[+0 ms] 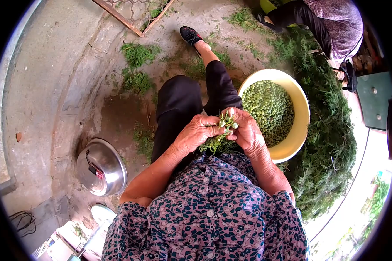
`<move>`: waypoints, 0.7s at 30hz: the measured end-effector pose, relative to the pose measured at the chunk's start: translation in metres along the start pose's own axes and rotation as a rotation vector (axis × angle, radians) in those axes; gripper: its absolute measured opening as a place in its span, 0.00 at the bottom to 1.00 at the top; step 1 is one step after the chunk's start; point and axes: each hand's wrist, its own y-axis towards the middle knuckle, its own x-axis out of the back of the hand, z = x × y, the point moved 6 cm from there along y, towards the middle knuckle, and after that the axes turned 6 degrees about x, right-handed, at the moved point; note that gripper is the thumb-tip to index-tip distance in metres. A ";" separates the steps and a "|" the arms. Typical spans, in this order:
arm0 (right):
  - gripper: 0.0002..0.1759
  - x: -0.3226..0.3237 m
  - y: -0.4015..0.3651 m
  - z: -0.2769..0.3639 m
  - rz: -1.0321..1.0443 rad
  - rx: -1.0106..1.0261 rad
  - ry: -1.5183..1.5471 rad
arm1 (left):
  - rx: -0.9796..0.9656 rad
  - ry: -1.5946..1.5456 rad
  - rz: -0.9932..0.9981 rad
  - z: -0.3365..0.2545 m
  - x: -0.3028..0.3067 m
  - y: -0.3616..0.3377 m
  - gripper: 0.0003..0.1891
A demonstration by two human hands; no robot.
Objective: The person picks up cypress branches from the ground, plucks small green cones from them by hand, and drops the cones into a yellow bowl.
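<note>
Above my lap, my left hand (197, 135) is closed, its fingers pinching a leafy green sprig (226, 122) with small pale green, berry-like cones. My right hand (247, 130) meets it from the other side, thumb and fingers pressed on the same sprig. More feathery green foliage (215, 145) lies just beneath my hands on my lap. Close beside my right hand stands a round yellow tub (302, 108), partly filled with small round green cones (270, 106). The inner fingers of both hands are partly hidden.
A large heap of cut evergreen branches (324, 143) lies right of the tub. Another person (335, 21) sits at the upper right. An upturned metal basin (111, 161) with a small dark-and-red device (96, 171) is at left. Green clippings (140, 55) litter the floor near a wooden frame (130, 24).
</note>
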 end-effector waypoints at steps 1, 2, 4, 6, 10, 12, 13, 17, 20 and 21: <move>0.14 -0.001 0.000 0.000 0.000 0.000 0.000 | 0.017 -0.003 0.002 -0.001 -0.001 -0.001 0.10; 0.14 0.000 -0.001 0.000 -0.030 -0.016 -0.008 | 0.034 -0.006 0.004 -0.002 -0.002 -0.002 0.11; 0.15 0.000 -0.001 -0.001 -0.061 -0.033 -0.017 | 0.052 0.001 0.001 0.001 -0.002 -0.002 0.11; 0.16 0.001 0.000 -0.002 -0.071 -0.027 0.003 | 0.069 0.009 -0.002 0.002 -0.002 -0.001 0.11; 0.19 0.004 0.004 -0.006 -0.021 0.001 0.115 | -0.004 -0.020 -0.040 0.000 0.000 -0.001 0.12; 0.20 0.000 0.000 0.000 -0.027 0.024 0.124 | -0.010 -0.095 -0.059 0.004 0.002 0.000 0.11; 0.20 -0.002 -0.001 0.003 -0.034 0.045 0.133 | 0.003 -0.122 -0.078 0.006 0.005 0.000 0.11; 0.23 -0.003 -0.002 0.005 0.065 0.105 0.186 | 0.034 -0.214 -0.094 0.009 0.007 0.001 0.10; 0.19 -0.001 -0.002 0.002 0.167 0.141 0.210 | 0.023 -0.220 -0.104 0.011 0.007 0.001 0.10; 0.17 -0.001 -0.001 0.003 0.187 0.167 0.197 | 0.023 -0.220 -0.103 0.011 0.007 0.002 0.10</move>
